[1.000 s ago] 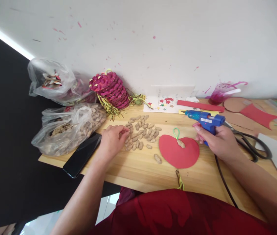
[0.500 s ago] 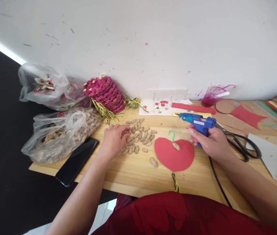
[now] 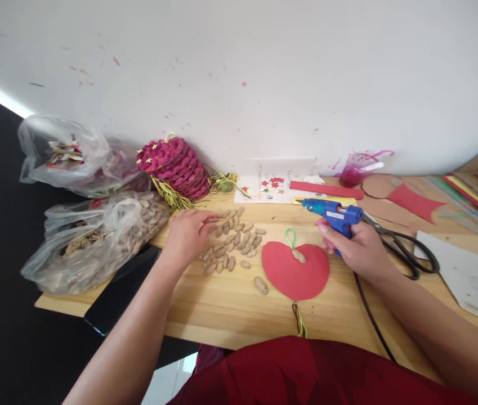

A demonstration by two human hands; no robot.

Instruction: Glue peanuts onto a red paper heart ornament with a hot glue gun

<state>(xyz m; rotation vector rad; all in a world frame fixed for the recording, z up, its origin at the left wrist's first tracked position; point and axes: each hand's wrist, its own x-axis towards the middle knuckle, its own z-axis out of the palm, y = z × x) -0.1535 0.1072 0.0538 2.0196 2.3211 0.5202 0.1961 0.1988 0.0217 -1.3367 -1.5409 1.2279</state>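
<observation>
Currently, in the head view, the right hand (image 3: 361, 247) is wrapped round the handle of a blue glue gun (image 3: 340, 218), its nozzle pointing left, near the paper strips. The left hand (image 3: 184, 235) is loosely curled at the left edge of the scattered peanuts (image 3: 231, 263); whether its fingers pinch one, I cannot tell. Between the hands lies a red card (image 3: 291, 281), flat on the table (image 3: 217, 309), with one peanut (image 3: 298, 256) on it just below a green loop (image 3: 290, 238). A larger single peanut (image 3: 261, 285) lies just left of the card.

As I judge it, glue dripping from the nozzle could mark the strips or the card if the gun tips. Its cord (image 3: 374, 320) could drag the gun aside if it catches, and the left sleeveless forearm could nudge the phone (image 3: 123, 289) if swung.
</observation>
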